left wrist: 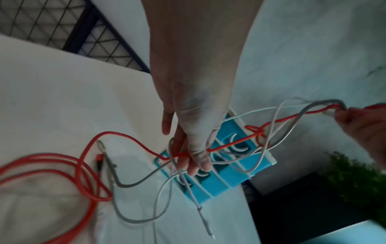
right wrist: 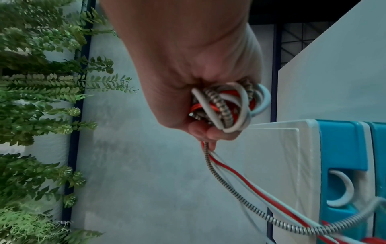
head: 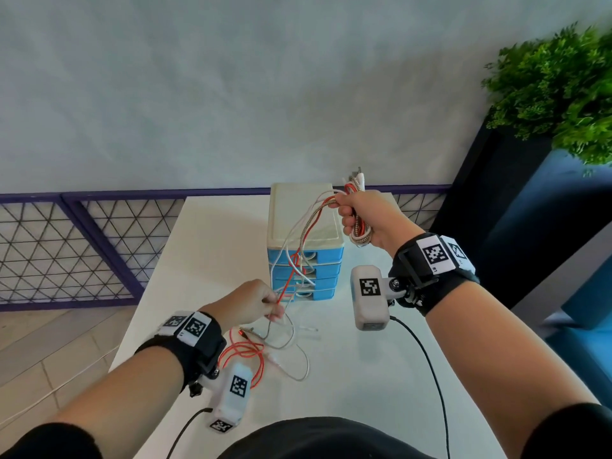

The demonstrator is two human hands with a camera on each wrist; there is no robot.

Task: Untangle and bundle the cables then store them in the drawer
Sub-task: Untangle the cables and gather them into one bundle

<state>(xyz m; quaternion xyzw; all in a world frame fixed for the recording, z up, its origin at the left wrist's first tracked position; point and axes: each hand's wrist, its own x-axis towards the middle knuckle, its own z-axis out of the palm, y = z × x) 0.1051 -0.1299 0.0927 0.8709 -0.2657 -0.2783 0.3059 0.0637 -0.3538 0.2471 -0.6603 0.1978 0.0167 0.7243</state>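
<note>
Your right hand (head: 362, 215) grips the wound cables (head: 299, 256) at centre right, above the drawer unit (head: 306, 279). Your left hand (head: 253, 301) pinches the red strand lower centre, likely tensioning it to expose knots; slack loops lie on the worktop (head: 364, 376).

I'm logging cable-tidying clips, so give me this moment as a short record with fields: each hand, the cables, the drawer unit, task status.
left hand: pinches the red cable low, in front of the drawer unit
right hand: raised, grips a wound bundle of cables
cables: red, white and braided strands run tangled between the hands; loose ends lie on the table
drawer unit: blue drawers, all shut
status: untangling not finished, nothing stored
</note>
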